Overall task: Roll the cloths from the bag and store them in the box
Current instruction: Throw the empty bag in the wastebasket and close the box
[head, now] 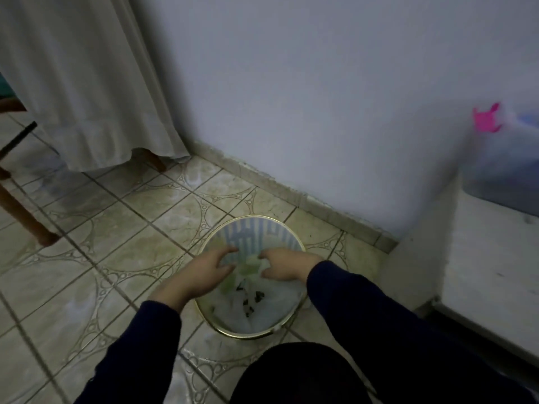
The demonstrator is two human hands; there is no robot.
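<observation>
**Hands reach into gold-rimmed basket for cloths**

A person's left hand [204, 269] and right hand [284, 265] hover over a round basket [239, 335] on the tiled floor [116, 228], fingers loosely spread and gripping nothing. Pale, crumpled cloths [248, 266] lie just below and between the fingertips; blur hides whether any finger touches them. The fabric looks light, soft and limp, likely best gathered by pinching a raised fold or edge. A translucent box [507, 170] sits well off beyond the right hand.

Cloths [250, 298] in round basket [239, 335] on floor [116, 228], near wall [320, 97].
</observation>
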